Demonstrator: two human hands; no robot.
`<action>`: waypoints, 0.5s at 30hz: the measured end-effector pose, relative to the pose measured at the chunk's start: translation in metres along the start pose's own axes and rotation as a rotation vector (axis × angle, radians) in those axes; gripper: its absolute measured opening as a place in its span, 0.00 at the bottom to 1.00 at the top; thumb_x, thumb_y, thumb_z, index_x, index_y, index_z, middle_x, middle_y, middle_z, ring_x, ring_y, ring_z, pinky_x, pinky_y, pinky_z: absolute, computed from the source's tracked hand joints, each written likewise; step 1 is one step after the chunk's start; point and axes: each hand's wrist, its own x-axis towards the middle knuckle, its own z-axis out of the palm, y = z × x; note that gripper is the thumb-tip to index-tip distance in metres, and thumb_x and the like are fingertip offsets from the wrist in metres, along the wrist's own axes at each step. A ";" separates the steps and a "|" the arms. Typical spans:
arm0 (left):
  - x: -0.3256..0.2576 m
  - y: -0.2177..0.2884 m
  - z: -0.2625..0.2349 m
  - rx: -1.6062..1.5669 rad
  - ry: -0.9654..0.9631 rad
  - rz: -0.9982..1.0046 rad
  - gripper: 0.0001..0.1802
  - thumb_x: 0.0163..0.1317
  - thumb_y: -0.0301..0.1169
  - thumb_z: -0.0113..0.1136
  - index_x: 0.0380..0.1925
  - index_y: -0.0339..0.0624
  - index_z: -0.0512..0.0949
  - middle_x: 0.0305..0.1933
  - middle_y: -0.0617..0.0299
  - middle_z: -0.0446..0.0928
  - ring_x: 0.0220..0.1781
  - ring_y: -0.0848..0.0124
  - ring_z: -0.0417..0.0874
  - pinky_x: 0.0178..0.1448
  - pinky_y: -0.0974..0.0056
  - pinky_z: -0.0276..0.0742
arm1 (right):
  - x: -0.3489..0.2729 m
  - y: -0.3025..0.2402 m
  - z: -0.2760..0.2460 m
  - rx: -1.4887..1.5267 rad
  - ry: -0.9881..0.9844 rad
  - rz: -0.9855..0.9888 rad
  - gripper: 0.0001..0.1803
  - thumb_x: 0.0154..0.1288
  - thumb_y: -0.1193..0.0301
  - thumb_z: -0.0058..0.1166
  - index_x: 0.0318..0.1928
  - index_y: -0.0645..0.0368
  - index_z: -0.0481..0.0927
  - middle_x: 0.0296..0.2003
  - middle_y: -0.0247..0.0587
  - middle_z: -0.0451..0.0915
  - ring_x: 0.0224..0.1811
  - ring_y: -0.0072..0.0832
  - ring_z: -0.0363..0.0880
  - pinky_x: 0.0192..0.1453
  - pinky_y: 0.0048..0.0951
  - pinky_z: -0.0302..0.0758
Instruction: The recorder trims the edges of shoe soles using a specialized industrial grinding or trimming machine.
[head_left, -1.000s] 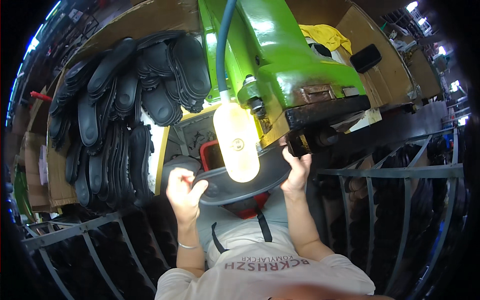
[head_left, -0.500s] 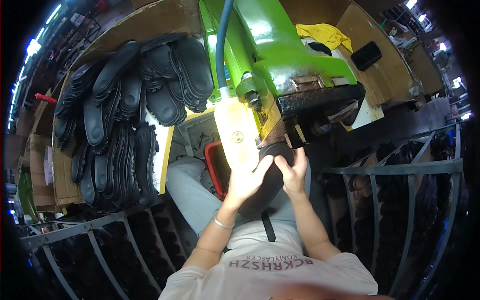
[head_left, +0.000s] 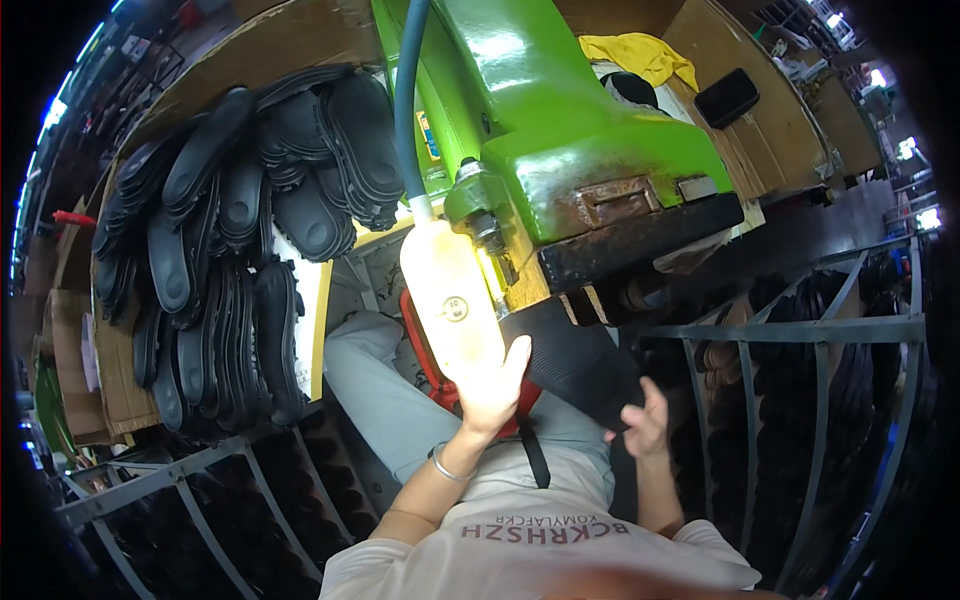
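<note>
My left hand (head_left: 492, 388) lies flat, fingers (head_left: 515, 357) straight and together, pressed on the black sole (head_left: 575, 365) under the green machine (head_left: 560, 150). My right hand (head_left: 645, 425) has its fingers curled around the sole's lower edge, above my lap.

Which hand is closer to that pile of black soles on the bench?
Left. The left hand is beside the black sole at the green machine, nearer the pile of soles; the right hand is farther right.

Dim workshop. Green machine (head_left: 560, 130) far centre on wooden counter (head_left: 780, 130). Heap of black shoe soles (head_left: 230, 240) far left. Grey metal racks (head_left: 800, 400) right and near left. Yellow cloth (head_left: 640, 55) far right. Bright lights (head_left: 905, 150) at right rim.
</note>
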 end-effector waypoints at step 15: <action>0.027 0.001 0.011 -0.041 -0.095 0.071 0.11 0.55 0.26 0.67 0.37 0.33 0.79 0.29 0.64 0.80 0.28 0.79 0.77 0.31 0.74 0.72 | 0.040 0.050 -0.025 0.014 -0.154 0.064 0.21 0.62 0.77 0.50 0.55 0.64 0.64 0.44 0.50 0.77 0.38 0.38 0.81 0.36 0.36 0.80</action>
